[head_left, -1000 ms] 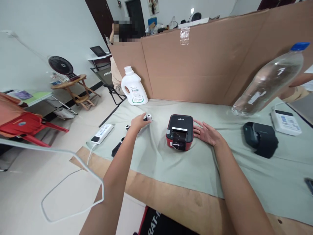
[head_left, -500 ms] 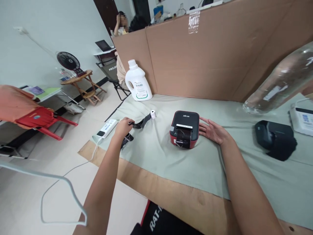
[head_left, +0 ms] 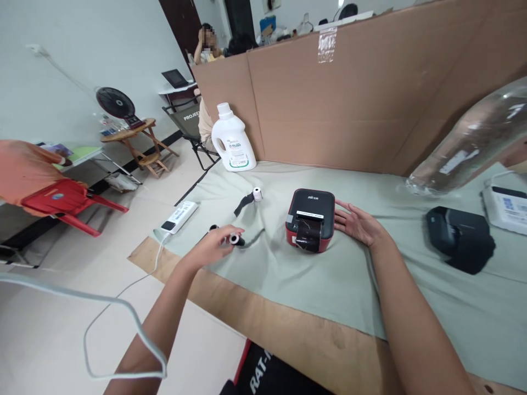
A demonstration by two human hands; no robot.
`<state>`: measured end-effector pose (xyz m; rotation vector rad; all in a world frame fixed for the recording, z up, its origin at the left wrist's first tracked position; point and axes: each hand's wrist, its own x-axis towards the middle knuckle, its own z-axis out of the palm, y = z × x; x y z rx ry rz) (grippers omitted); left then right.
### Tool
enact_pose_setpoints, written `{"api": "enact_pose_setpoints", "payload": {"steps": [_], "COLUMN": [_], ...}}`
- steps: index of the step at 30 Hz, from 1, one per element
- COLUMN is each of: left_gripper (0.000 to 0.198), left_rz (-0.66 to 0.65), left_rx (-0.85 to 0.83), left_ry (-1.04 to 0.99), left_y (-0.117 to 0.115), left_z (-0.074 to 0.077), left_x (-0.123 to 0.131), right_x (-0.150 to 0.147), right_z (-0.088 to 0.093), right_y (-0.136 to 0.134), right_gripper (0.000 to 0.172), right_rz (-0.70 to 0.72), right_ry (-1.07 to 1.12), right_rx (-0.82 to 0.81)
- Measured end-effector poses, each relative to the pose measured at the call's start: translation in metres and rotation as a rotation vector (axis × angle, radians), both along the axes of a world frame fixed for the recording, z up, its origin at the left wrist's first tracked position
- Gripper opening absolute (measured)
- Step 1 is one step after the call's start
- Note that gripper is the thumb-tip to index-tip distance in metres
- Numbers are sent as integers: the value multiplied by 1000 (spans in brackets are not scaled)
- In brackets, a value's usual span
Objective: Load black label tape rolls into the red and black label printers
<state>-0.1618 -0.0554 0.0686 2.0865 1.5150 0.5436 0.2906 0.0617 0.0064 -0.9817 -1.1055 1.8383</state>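
A small red and black label printer (head_left: 309, 219) sits on the grey-green cloth (head_left: 329, 274), a dark strip hanging from its front slot. My right hand (head_left: 357, 223) rests flat and open against the printer's right side. My left hand (head_left: 215, 247) is closed on a small black roll (head_left: 236, 240) with a pale core, just above the cloth to the printer's left. A white roll (head_left: 257, 193) trailing a black strip (head_left: 244, 203) lies farther back. Another small dark roll (head_left: 213, 227) lies beside my left hand.
A white detergent jug (head_left: 231, 140) stands against the cardboard wall (head_left: 370, 93). A white power strip (head_left: 179, 215) lies at the cloth's left edge. A black printer (head_left: 460, 238) and a white device (head_left: 506, 207) sit at right, under a tilted clear bottle (head_left: 469, 148). A person sits behind the wall.
My left hand left the white roll at the back, swept left toward the power strip, then came nearer with a black roll in it. My right hand stayed by the printer.
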Motion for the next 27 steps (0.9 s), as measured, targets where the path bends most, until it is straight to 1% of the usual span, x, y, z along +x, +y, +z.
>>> {"api": "enact_pose_setpoints", "payload": {"steps": [2,4,5,7,9,11,13,14,15,17,19,20,21,23,25,27], "left_gripper": [47,49,51,54,49,39,37,39,44,51,50,47,45,40,37,36], "left_rz": [-34,-43,-52,-72,-32,104,248,276,275,224,203,211,229,265,290,340], "left_rx": [-32,-15,2,56,158,288,360,354,327,234,139,109,97,119,169,193], "left_ry": [21,43,63,89,53,-9,8,55,118,274,397,430,440,405,338,288], "left_y": [0,-1,-1,1,11,34,70,91,112,149,172,178,178,164,135,97], "left_z": [-10,-11,-8,4,18,25,23,19,14,2,-6,-8,-7,-1,10,20], "left_x": [6,6,5,3,3,6,15,21,27,41,52,55,56,52,39,24], "right_x": [0,0,0,1,1,1,1,1,1,2,2,2,2,2,2,2], "right_z": [0,0,-1,-1,-2,-2,-2,-3,-3,-3,-2,-2,-2,-2,-2,-2], "right_y": [0,0,0,0,0,0,1,1,1,1,2,2,2,2,2,3], "right_gripper": [48,47,47,46,45,46,46,46,47,46,46,45,45,44,44,43], "right_rz": [-3,-5,-4,-3,-3,-6,-7,-6,-5,-2,0,-1,0,1,-1,3], "right_ry": [-1,2,8,26,36,26,11,7,6,5,0,-2,0,12,27,32], "right_rx": [-2,-7,-11,-24,-33,-30,-21,-18,-16,-13,-12,-11,-14,-26,-38,-46]}}
